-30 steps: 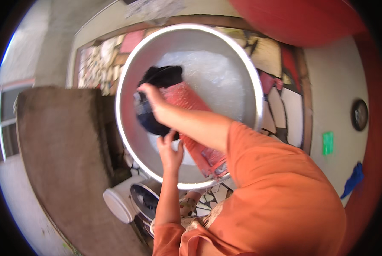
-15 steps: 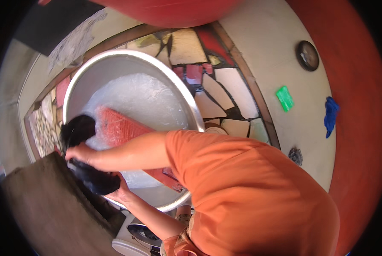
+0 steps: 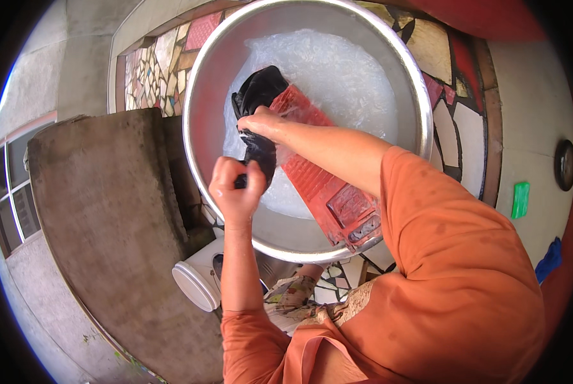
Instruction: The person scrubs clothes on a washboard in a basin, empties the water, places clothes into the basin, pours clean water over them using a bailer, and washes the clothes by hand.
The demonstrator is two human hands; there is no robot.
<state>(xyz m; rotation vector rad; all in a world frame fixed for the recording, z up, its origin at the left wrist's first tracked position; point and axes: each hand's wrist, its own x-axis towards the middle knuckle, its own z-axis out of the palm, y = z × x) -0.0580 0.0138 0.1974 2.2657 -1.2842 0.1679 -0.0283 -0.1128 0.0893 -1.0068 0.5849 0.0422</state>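
A large metal basin (image 3: 211, 86) holds cloudy, sudsy water (image 3: 344, 70). A red plastic washboard (image 3: 315, 185) slants inside it, its lower end against the near rim. My right hand (image 3: 261, 123) is closed round the middle of a wet black cloth (image 3: 261, 86), beside the washboard's upper left edge. Lower down, at the basin's left side, my left hand (image 3: 236, 189) is closed on the near end of the same cloth. Between my two hands the cloth looks twisted and bunched. Its far part lies by the top of the washboard.
A brown slab (image 3: 101, 185) stands left of the basin, with a white bucket (image 3: 194, 286) near its corner. On the pale ledge at right lie a green block (image 3: 520, 200), a dark round object (image 3: 564, 165) and a blue cloth (image 3: 549, 259). A red rounded thing (image 3: 491, 16) shows at the top.
My view has shifted, so the basin appears farther right and higher. My hands and the black cloth have moved from the basin's left rim toward the washboard. Both hands still grip the cloth.
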